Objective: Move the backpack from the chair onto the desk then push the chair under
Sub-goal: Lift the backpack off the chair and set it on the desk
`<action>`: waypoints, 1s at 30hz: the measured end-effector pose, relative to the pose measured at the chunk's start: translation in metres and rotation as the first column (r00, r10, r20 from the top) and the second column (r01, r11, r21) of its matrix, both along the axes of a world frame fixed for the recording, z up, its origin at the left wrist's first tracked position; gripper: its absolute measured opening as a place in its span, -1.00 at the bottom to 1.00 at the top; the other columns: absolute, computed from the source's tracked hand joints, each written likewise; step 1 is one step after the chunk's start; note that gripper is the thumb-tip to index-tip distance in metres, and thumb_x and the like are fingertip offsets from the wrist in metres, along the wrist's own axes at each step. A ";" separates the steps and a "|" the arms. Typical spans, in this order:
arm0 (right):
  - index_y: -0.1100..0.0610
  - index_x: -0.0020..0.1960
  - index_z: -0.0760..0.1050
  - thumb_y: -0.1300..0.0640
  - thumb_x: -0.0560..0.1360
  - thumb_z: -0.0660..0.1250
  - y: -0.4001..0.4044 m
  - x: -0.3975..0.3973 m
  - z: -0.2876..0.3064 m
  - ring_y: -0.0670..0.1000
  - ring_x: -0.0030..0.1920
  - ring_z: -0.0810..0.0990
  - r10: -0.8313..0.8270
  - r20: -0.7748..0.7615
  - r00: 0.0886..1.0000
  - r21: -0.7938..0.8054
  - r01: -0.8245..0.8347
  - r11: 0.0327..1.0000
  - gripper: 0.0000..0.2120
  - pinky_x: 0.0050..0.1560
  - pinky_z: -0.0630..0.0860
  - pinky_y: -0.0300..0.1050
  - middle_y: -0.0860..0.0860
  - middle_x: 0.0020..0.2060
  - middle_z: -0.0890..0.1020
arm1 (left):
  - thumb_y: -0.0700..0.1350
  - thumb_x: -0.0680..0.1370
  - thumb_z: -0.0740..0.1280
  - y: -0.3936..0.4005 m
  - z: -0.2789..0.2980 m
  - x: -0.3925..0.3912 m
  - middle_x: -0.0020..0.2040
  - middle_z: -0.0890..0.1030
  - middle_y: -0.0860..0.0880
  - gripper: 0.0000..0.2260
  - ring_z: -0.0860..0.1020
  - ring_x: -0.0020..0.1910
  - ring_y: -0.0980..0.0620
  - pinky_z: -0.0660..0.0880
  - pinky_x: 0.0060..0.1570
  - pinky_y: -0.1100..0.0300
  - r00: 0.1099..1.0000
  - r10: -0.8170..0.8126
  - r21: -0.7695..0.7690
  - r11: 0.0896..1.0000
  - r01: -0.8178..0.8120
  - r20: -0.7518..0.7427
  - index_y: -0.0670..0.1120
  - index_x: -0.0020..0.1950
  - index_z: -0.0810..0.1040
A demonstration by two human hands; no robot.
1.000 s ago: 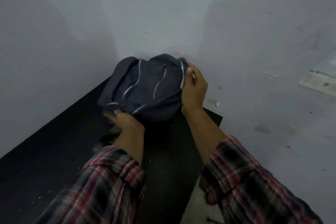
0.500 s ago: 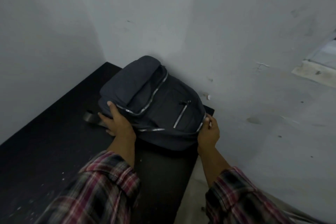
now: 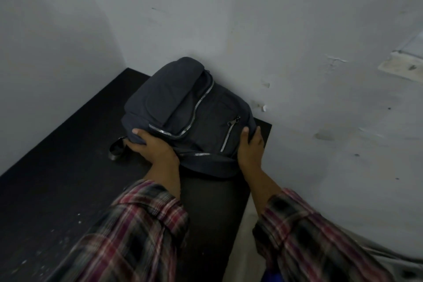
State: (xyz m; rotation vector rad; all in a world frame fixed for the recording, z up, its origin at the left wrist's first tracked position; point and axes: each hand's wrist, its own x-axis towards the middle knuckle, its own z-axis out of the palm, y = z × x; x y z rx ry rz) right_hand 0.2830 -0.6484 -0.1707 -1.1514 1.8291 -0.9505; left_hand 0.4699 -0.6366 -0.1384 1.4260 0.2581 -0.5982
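A dark grey backpack [image 3: 183,112] with silver zippers lies flat on the black desk [image 3: 57,167], in the far corner where two walls meet. My left hand [image 3: 151,149] grips its near left edge, thumb on top. At the near right corner, my right hand [image 3: 249,149] clasps the fabric. A strap loop [image 3: 116,149] pokes out from under the left side of the backpack. The chair is out of view.
White walls [image 3: 297,75] close in behind and to the right of the desk, with chipped paint. The desk's right end [image 3: 256,174] stops just short of the wall, with pale floor [image 3: 242,247] showing below. Plaid sleeves cover both forearms.
The backpack went from being held upright against the wall to lying flat on the desk. Both hands slid down to its near edge and stayed on it.
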 end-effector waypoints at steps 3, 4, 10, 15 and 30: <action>0.08 0.58 -0.03 -0.23 0.60 -0.02 -0.017 -0.004 0.009 0.15 0.55 0.10 0.059 0.083 0.995 0.029 -0.062 0.998 -0.35 0.53 0.06 0.10 0.14 0.56 0.10 | 0.18 0.63 0.09 -0.004 -0.002 -0.001 0.55 0.27 -0.15 -0.43 0.35 0.46 -0.13 0.24 0.23 0.26 1.000 0.005 0.037 0.999 -0.005 -0.002 0.00 0.59 0.10; 0.07 0.58 -0.04 -0.22 0.61 -0.03 -0.019 -0.006 0.011 0.15 0.55 0.10 0.082 0.093 0.992 0.040 -0.086 0.996 -0.35 0.52 0.06 0.09 0.13 0.56 0.10 | 0.17 0.63 0.09 -0.004 -0.003 0.000 0.55 0.28 -0.16 -0.44 0.36 0.46 -0.14 0.24 0.24 0.26 1.000 -0.001 0.057 0.998 0.001 0.009 -0.01 0.58 0.11; 0.05 0.58 -0.06 -0.24 0.59 0.00 -0.014 -0.021 0.018 0.16 0.54 0.11 0.208 0.100 0.973 0.075 -0.215 0.974 -0.33 0.52 0.09 0.09 0.12 0.57 0.09 | 0.23 0.61 0.05 0.008 -0.007 0.005 0.52 0.33 -0.18 -0.41 0.37 0.44 -0.17 0.25 0.38 0.12 0.985 -0.155 0.157 0.977 0.142 0.070 0.03 0.59 0.07; 0.06 0.57 -0.02 -0.28 0.57 0.02 -0.003 -0.036 0.043 0.12 0.53 0.15 0.280 0.124 0.952 0.049 -0.288 0.956 -0.30 0.50 0.10 0.03 0.08 0.55 0.14 | 0.22 0.61 0.07 0.014 0.014 0.006 0.55 0.25 -0.21 -0.36 0.30 0.48 -0.19 0.20 0.44 0.03 0.979 -0.203 0.199 0.960 0.195 0.019 -0.07 0.59 0.04; 0.12 0.56 0.03 -0.05 0.56 0.27 0.138 -0.128 0.114 0.21 0.49 0.21 0.424 -0.176 0.889 0.022 -0.427 0.904 -0.31 0.45 0.20 0.05 0.20 0.51 0.19 | 0.16 0.57 0.19 0.133 0.094 -0.125 0.39 0.48 -0.22 -0.50 0.41 0.39 -0.25 0.33 0.39 -0.08 0.286 -0.876 0.641 0.479 0.600 0.388 -0.14 0.38 0.46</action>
